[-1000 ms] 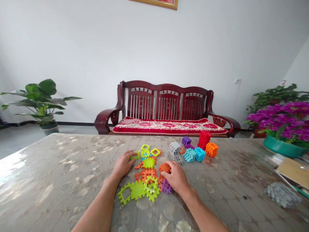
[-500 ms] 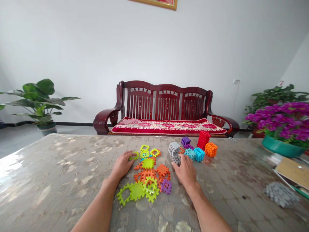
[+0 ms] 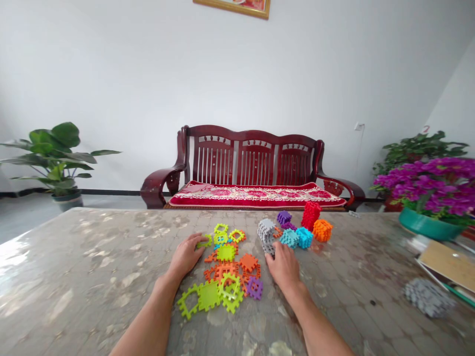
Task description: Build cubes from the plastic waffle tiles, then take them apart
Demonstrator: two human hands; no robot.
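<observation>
My left hand lies on the table with its fingers stretched out, the fingertips on a lime-green notched puzzle piece. On the other side, my right hand rests with thumb and fingers apart, the tips beside the lower grey pieces; the hand partly hides them. Between the hands lie loose notched pieces: a lime-green square, an orange one, a purple one and several linked green pieces. Behind my right hand stand a grey stack and a light blue stack.
A red stack, an orange stack and a purple stack stand at the back. Grey pieces lie at the right, near a box and a flowerpot. A wooden bench is beyond the table.
The view has shifted slightly, moving the scene a little to the left. Both hands stay in nearly the same places, and the pieces have not visibly moved on the table.
</observation>
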